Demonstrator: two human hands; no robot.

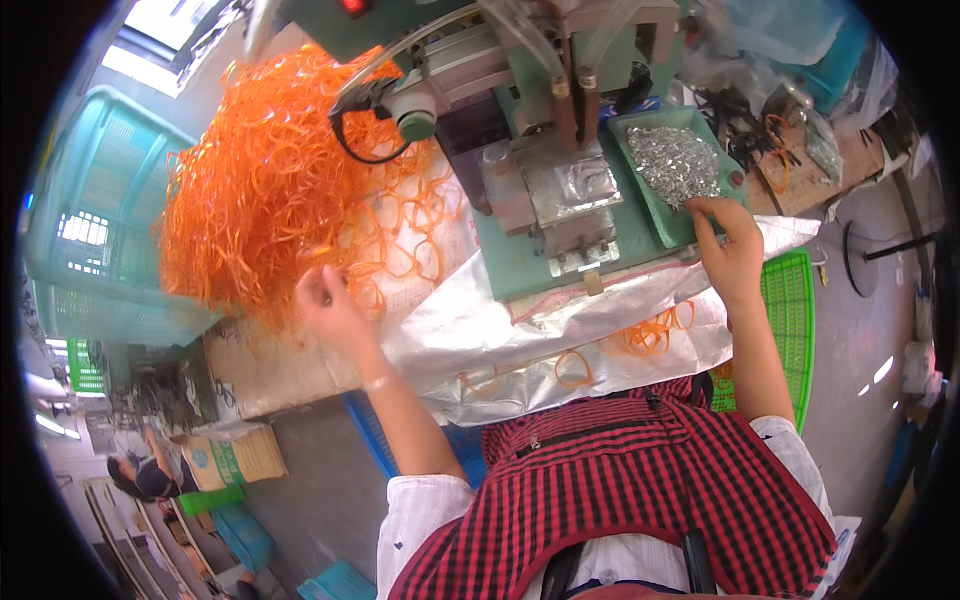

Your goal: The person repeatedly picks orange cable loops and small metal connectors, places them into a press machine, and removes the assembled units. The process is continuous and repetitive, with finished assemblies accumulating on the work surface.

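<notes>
A large heap of orange plastic loops (262, 180) lies at the left of the bench. My left hand (334, 307), blurred, is at the heap's lower right edge; whether its fingers hold a loop cannot be made out. At the right, my right hand (727, 244) has thumb and forefinger at the near edge of small silvery metal pieces (675, 163) in a green tray (664, 225). Any piece between those fingertips is too small to tell. Between my hands stands a green bench machine with a metal die block (574, 191). Several loops (649, 335) lie on the silvery sheet (465, 322) before me.
Teal plastic crates (109, 187) stand at the far left. A green basket (787, 330) is right of my lap, a blue basket (375, 435) left of it. Black straps and plastic bags lie at the back right. Another person (150, 476) is at the lower left, near a woven sack (240, 457).
</notes>
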